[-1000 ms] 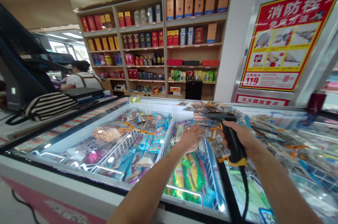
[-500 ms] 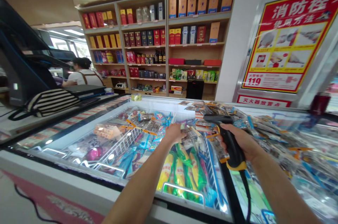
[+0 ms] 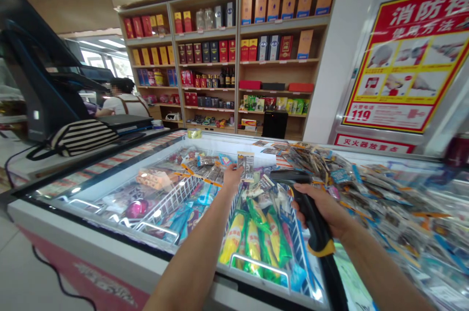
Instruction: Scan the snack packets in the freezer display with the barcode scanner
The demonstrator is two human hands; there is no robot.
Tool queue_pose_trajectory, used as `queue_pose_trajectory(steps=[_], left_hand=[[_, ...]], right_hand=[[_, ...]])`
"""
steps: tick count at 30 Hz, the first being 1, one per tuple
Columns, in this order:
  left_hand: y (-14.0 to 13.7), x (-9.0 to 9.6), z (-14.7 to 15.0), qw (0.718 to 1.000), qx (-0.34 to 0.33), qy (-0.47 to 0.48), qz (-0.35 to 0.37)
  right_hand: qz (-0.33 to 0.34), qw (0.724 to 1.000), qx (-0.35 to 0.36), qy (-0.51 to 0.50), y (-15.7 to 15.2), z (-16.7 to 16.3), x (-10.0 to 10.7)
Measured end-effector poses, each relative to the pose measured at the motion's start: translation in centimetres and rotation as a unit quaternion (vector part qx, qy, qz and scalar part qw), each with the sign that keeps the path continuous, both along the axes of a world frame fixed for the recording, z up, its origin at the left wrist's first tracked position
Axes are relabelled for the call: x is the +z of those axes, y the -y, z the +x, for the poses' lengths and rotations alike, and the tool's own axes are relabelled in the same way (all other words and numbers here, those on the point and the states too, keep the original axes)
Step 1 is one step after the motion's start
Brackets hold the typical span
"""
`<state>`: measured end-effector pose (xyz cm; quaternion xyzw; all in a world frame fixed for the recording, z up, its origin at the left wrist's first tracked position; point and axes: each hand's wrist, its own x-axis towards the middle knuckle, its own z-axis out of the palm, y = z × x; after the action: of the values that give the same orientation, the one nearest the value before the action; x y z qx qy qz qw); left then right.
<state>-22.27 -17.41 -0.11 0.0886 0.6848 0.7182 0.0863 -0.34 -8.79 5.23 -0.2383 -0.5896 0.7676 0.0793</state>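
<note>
My left hand (image 3: 233,175) pinches a small clear snack packet (image 3: 245,166) by its left edge, holding it up over the chest freezer (image 3: 120,237). Wrapped round the handle of a black and yellow barcode scanner (image 3: 311,206) is my right hand (image 3: 318,203); the scanner's head points left toward the packet. Beneath my hands, green and yellow corn-shaped ice cream packs (image 3: 252,242) lie in a white wire basket (image 3: 298,237). Left of them are blue wrapped packs (image 3: 183,215). Many similar snack packets (image 3: 366,188) are heaped on the right side of the freezer top.
At the left stand a black checkout screen (image 3: 40,66) and a striped bag (image 3: 86,137) on a counter. Behind the freezer rise shelves (image 3: 238,47) of boxed goods. A person (image 3: 126,98) is at the back left. A red fire-hydrant poster (image 3: 410,61) hangs at right.
My left hand has come up and left out of the basket area with the snack packet upright in it. The scanner in my right hand has moved slightly left. The view has shifted a little.
</note>
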Motion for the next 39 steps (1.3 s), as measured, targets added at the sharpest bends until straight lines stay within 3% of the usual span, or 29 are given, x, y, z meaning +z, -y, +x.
queue_pose_trajectory(steps=[4,8,12,17,24,29,32,35,39], left_hand=[[0.0,-0.2,-0.3,0.998,-0.004,0.031,0.053],[0.1,-0.2,-0.6,0.999,-0.001,0.021,0.050],[1.0,-0.1,-1.5,0.995,0.065,-0.032,-0.069],[3.3,0.4,-3.1,0.945,0.150,-0.134,-0.259],[5.9,1.6,-3.1,0.887,0.214,-0.174,-0.370],[5.3,2.5,-2.0,0.835,0.216,-0.256,-0.437],[3.0,2.7,0.5,0.821,0.154,-0.331,-0.439],[-0.6,2.1,4.7,0.821,-0.019,-0.417,-0.389],[-5.1,1.0,10.4,0.816,-0.187,-0.418,-0.351]], right_hand=[[0.002,1.000,0.008,0.002,0.5,0.0,0.0],[-0.006,1.000,0.012,-0.004,0.7,0.3,0.5],[-0.011,1.000,0.002,-0.004,0.0,0.3,0.6],[-0.025,1.000,-0.015,-0.004,-1.8,0.8,0.8],[-0.016,0.997,-0.068,-0.032,-3.7,1.8,1.6],[-0.018,0.996,-0.076,-0.046,-4.6,2.3,1.9],[-0.018,0.996,-0.083,-0.036,-4.6,2.6,2.2],[-0.025,0.995,-0.085,-0.037,-4.5,2.9,2.5],[-0.031,0.994,-0.090,-0.047,-4.5,3.1,2.7]])
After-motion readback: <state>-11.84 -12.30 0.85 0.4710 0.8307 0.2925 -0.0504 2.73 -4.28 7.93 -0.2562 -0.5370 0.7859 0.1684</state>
